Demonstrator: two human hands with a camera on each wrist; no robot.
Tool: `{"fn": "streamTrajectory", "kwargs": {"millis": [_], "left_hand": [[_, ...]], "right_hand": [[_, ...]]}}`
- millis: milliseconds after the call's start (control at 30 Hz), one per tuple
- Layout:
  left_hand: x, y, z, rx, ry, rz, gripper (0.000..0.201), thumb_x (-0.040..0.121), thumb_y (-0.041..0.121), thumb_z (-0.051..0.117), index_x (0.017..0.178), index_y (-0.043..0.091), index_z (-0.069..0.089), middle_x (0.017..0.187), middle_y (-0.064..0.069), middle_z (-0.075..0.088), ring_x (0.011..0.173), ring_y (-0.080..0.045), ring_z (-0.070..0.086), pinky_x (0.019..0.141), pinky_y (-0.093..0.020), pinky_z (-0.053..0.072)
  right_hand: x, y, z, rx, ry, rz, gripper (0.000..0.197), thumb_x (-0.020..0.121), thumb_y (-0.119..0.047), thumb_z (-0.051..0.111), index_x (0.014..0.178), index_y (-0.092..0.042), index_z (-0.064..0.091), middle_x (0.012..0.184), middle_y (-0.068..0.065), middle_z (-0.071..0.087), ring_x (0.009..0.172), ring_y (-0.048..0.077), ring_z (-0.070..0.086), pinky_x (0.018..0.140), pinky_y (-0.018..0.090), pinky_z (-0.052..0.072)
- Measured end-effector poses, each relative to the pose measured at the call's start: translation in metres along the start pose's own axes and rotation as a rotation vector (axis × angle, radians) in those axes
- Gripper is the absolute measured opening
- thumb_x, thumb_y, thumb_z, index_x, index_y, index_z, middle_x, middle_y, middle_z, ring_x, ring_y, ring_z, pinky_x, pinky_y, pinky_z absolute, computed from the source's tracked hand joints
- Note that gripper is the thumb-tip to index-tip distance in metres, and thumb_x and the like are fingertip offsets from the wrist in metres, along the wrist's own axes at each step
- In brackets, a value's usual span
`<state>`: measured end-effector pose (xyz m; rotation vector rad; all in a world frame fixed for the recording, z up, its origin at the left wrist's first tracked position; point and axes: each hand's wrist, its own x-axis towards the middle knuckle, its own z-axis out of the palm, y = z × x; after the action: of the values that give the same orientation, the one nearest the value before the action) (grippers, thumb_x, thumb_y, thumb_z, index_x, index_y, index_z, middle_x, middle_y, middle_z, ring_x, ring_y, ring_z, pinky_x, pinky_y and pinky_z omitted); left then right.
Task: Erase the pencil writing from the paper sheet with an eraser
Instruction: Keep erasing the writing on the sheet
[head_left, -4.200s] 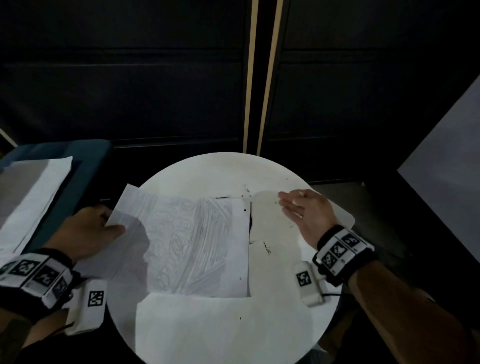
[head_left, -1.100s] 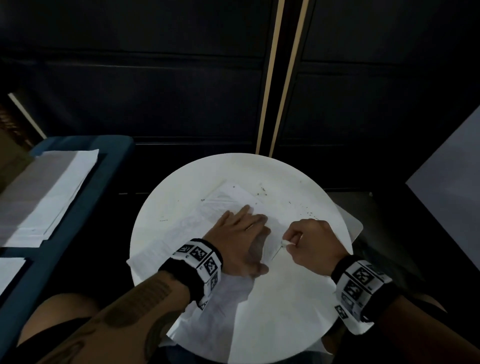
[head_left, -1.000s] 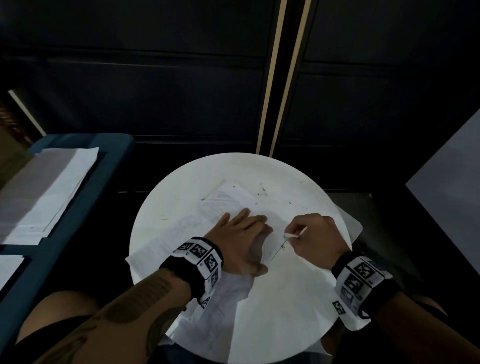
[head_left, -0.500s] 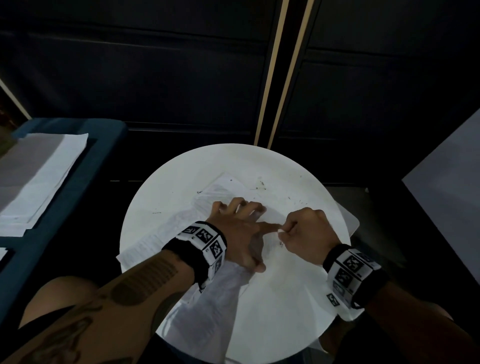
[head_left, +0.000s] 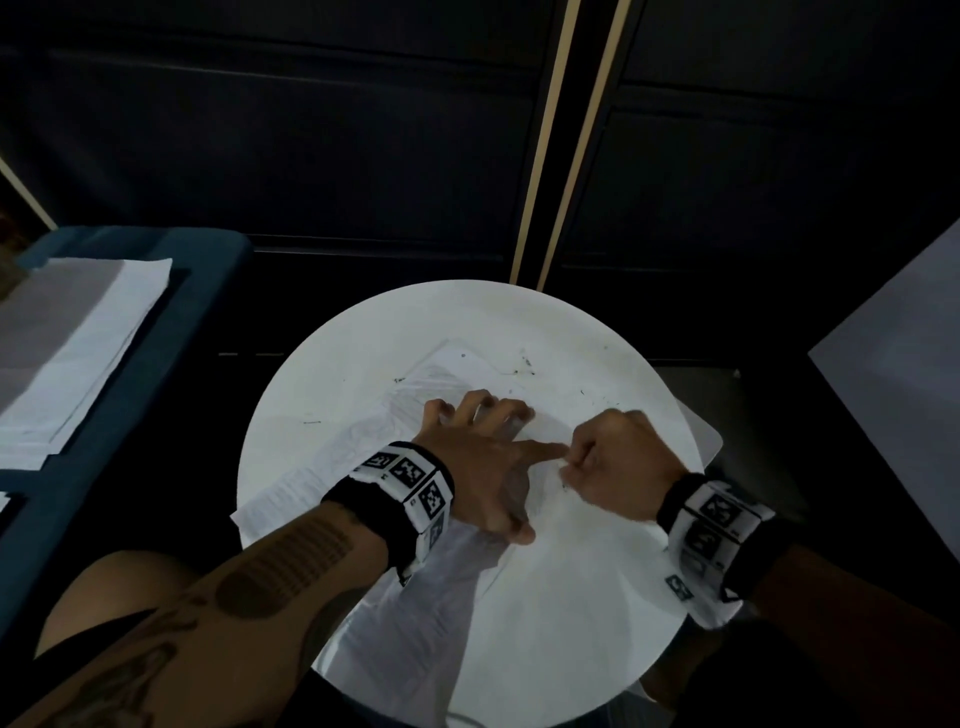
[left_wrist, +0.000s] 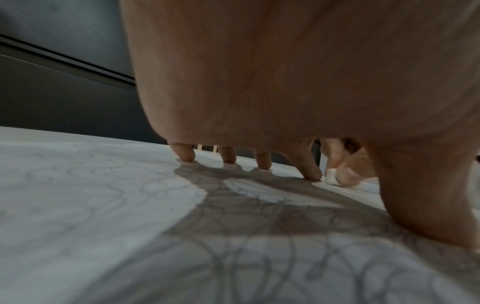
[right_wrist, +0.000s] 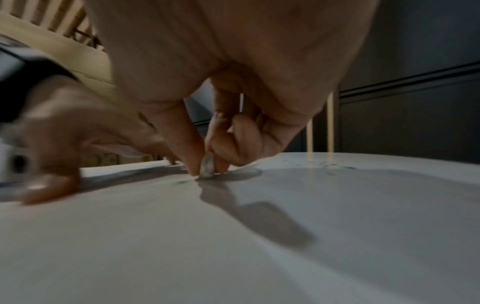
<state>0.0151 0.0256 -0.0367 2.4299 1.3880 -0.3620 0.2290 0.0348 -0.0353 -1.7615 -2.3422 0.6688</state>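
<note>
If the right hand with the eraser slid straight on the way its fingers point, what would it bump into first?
Most likely the left hand: the right hand pinches the eraser on the paper sheet, pointing toward the left forefinger, apparently almost touching it.

Round white surface (head_left: 363, 338), small dark specks scattered over its far side. Off to the left a dark blue ledge (head_left: 156, 332) carrying a stack of white sheets (head_left: 83, 343); behind, dark wall panels (head_left: 285, 130) split by two pale vertical strips (head_left: 545, 140). A light grey slanted panel (head_left: 898, 338) at the right edge
</note>
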Motion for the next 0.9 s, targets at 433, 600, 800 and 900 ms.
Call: {"fn": "streamTrajectory", "kwargs": {"millis": [433, 600, 800, 900], "left_hand": [[0.002, -0.001, 0.005, -0.002, 0.007, -0.013, 0.103, 0.068, 0.089, 0.064, 0.149, 0.072, 0.004, 0.168, 0.017, -0.004, 0.154, -0.031, -0.009, 0.110, -0.066, 0.010], [0.003, -0.001, 0.004, -0.007, 0.006, -0.018, 0.104, 0.068, 0.088, 0.065, 0.149, 0.072, 0.001, 0.167, 0.020, -0.005, 0.153, -0.028, -0.009, 0.108, -0.062, 0.010], [-0.001, 0.000, 0.002, 0.002, 0.008, -0.008, 0.101, 0.069, 0.087, 0.066, 0.150, 0.068, 0.008, 0.167, 0.017, -0.003, 0.153, -0.028, -0.008, 0.113, -0.064, 0.012], [-0.001, 0.002, 0.000, -0.015, -0.004, -0.018, 0.102, 0.070, 0.085, 0.067, 0.150, 0.069, 0.006, 0.169, 0.016, -0.003, 0.154, -0.028, -0.009, 0.111, -0.064, 0.009]], "right_hand": [[-0.006, -0.005, 0.005, -0.016, -0.074, -0.031, 0.026, 0.077, -0.035, 0.073, 0.056, -0.027, 0.061, 0.070, -0.012, 0.061, 0.088, 0.023, 0.063, 0.088, 0.035, 0.056], [0.004, 0.005, -0.013, -0.053, -0.015, 0.082, 0.030, 0.078, -0.033, 0.077, 0.054, -0.027, 0.060, 0.070, -0.017, 0.059, 0.090, 0.021, 0.063, 0.089, 0.035, 0.056], [-0.020, -0.031, 0.003, -0.027, -0.219, -0.098, 0.022, 0.082, -0.028, 0.072, 0.063, -0.017, 0.071, 0.061, -0.005, 0.067, 0.068, 0.011, 0.066, 0.080, 0.024, 0.055], [0.001, -0.011, -0.008, -0.019, -0.017, 0.063, 0.026, 0.079, -0.031, 0.074, 0.056, -0.024, 0.064, 0.064, -0.011, 0.061, 0.083, 0.019, 0.063, 0.087, 0.033, 0.057]]}}
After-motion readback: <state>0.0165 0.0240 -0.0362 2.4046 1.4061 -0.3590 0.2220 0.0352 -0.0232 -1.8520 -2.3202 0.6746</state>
